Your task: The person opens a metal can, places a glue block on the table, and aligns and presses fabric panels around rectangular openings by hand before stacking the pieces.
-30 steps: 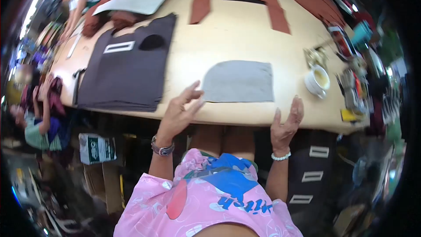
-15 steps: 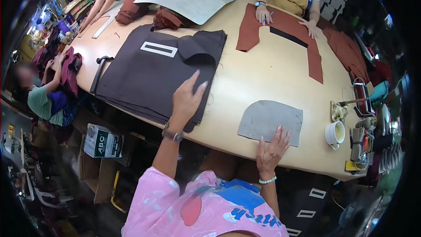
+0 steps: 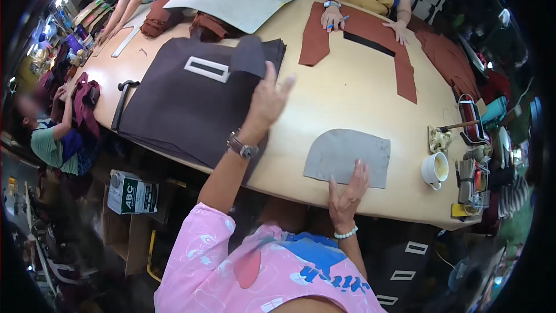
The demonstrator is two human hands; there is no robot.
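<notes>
- Our hands are apart: the left hand [image 3: 268, 104], fingers spread, is beside the raised flap [image 3: 248, 55] of the dark fabric stack [image 3: 168, 104]; we cannot tell whether it touches.
- Our right hand [image 3: 347, 194] has its fingers on the lower part of the grey curved panel [image 3: 347, 148], which lies flat by the near edge of the table [image 3: 289, 122], clasped by neither hand.
- We judge that a careless sweep of the right hand could drag that panel askew or over the edge, since nothing else seems to pin it.
- The flap could crease or pull upper layers out of line if tugged; the white rectangular frame [image 3: 208, 61] beside it might skid as well.
- The stack reaches the near edge, so a knock from our forearm could shift its lower corner.
- The white mug [image 3: 427, 173] holds something yellowish (glue, perhaps, though we cannot be sure); a bumped handle could spill it and stain cloth.
- We read "ABC" on the green-and-white can [image 3: 132, 195] below the table. The blue lettering [image 3: 333, 278] on our pink shirt [image 3: 208, 255] is too distorted to read.
</notes>
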